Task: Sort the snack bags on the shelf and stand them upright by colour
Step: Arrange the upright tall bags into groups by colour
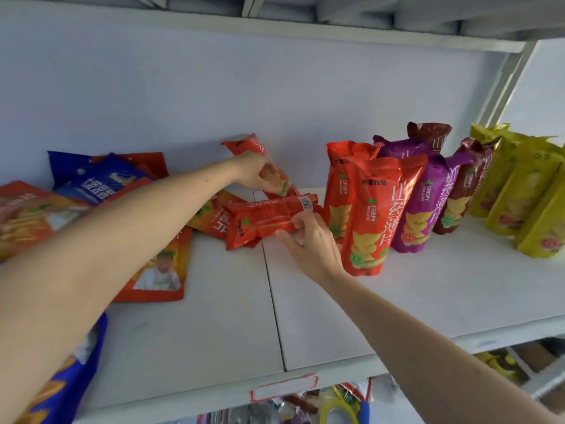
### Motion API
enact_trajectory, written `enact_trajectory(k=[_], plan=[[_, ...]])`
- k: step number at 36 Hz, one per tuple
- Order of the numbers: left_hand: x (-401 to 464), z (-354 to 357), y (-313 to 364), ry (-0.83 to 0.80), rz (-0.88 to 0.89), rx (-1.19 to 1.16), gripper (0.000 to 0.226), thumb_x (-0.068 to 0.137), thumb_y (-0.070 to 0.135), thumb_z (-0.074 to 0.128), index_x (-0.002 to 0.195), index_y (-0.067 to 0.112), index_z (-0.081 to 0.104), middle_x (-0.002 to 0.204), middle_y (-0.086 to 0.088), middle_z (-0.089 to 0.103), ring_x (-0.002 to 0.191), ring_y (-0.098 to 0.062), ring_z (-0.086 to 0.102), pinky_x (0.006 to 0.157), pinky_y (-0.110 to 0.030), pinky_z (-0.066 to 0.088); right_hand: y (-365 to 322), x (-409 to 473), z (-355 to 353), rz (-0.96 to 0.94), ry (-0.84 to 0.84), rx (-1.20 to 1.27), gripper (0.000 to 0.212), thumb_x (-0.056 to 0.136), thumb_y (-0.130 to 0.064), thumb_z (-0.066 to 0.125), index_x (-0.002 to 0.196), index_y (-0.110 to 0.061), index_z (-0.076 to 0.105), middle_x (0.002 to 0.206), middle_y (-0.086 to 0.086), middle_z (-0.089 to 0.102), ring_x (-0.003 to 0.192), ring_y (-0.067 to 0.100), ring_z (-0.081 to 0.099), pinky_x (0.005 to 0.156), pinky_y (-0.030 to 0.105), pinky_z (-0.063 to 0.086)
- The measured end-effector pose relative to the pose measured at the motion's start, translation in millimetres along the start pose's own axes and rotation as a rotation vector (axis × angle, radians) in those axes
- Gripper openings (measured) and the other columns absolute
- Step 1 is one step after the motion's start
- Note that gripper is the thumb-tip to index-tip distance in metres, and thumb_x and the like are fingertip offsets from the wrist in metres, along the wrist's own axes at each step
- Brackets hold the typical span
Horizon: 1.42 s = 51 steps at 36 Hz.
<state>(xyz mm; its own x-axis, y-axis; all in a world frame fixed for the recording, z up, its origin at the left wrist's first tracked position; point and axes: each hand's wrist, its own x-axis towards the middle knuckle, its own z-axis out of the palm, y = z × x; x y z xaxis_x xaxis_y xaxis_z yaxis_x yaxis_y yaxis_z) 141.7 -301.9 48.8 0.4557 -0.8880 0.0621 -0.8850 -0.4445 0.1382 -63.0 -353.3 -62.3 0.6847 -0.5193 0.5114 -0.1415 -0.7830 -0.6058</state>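
My left hand [260,174] grips a red snack bag [249,145] that leans tilted against the back wall. My right hand [308,240] holds a second red bag [263,220] lying on its side, barcode up. Just to the right stand two red bags [367,215] upright, then purple bags [422,194], dark maroon bags [461,185] and several yellow bags [526,191] in a row. At the left, a blue bag [97,179] and orange bags [162,270] lie flat in a loose pile.
The white shelf board [397,301] has a seam down its middle and a label holder [284,387] on its front edge. Another blue bag [70,381] hangs over the front left edge. A lower shelf holds more packets [336,405]. An upper shelf [275,29] runs overhead.
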Motion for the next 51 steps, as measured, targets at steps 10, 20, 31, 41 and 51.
enact_trajectory(k=[10, 20, 31, 41, 51], plan=[[-10, 30, -14, -0.335, 0.042, -0.03, 0.088, 0.071, 0.051, 0.081, 0.143, 0.022, 0.041, 0.135, 0.005, 0.054, 0.112, -0.013, 0.055, 0.089, -0.022, 0.038, 9, 9, 26, 0.13, -0.01, 0.026, 0.029, 0.089, -0.037, 0.067, 0.104, -0.015, 0.057, 0.101, -0.002, 0.054, 0.095, 0.019, 0.059, 0.081, 0.038, 0.051], [3, -15, -11, -0.454, -0.127, -0.366, 0.041, 0.087, 0.044, 0.068, 0.118, 0.018, 0.065, 0.116, -0.004, 0.068, 0.103, -0.023, 0.065, 0.084, -0.037, 0.055, 2, 5, 40, 0.043, 0.221, -0.031, 0.078, 0.064, -0.031, 0.086, 0.129, -0.014, 0.046, 0.134, 0.005, 0.045, 0.121, 0.025, 0.043, 0.098, 0.038, 0.043], [1, -49, -9, -0.57, -0.184, -0.53, 0.061, 0.095, 0.065, 0.03, 0.107, 0.016, 0.065, 0.121, -0.018, 0.063, 0.11, -0.03, 0.061, 0.104, -0.049, 0.045, -16, 43, 37, 0.058, 0.279, -0.118, 0.04, 0.09, -0.038, 0.064, 0.123, -0.017, 0.056, 0.119, 0.002, 0.059, 0.111, 0.025, 0.052, 0.095, 0.04, 0.039], [5, -59, -29, -0.676, 0.058, -0.601, 0.112, 0.05, 0.085, 0.062, 0.138, 0.017, 0.051, 0.132, -0.013, 0.061, 0.119, -0.027, 0.061, 0.102, -0.045, 0.048, -17, 64, 30, 0.175, 0.255, -0.024, 0.024, 0.099, -0.026, 0.051, 0.121, -0.02, 0.059, 0.118, 0.001, 0.062, 0.11, 0.022, 0.055, 0.095, 0.046, 0.045], [13, -60, -30, -0.604, 0.175, -0.469, 0.097, 0.05, 0.04, 0.094, 0.137, 0.032, 0.052, 0.137, -0.001, 0.055, 0.125, -0.018, 0.055, 0.096, -0.034, 0.053, -14, 64, 30, 0.235, 0.247, -0.035, 0.031, 0.104, -0.024, 0.037, 0.126, -0.015, 0.058, 0.122, 0.005, 0.062, 0.111, 0.025, 0.057, 0.095, 0.046, 0.046]])
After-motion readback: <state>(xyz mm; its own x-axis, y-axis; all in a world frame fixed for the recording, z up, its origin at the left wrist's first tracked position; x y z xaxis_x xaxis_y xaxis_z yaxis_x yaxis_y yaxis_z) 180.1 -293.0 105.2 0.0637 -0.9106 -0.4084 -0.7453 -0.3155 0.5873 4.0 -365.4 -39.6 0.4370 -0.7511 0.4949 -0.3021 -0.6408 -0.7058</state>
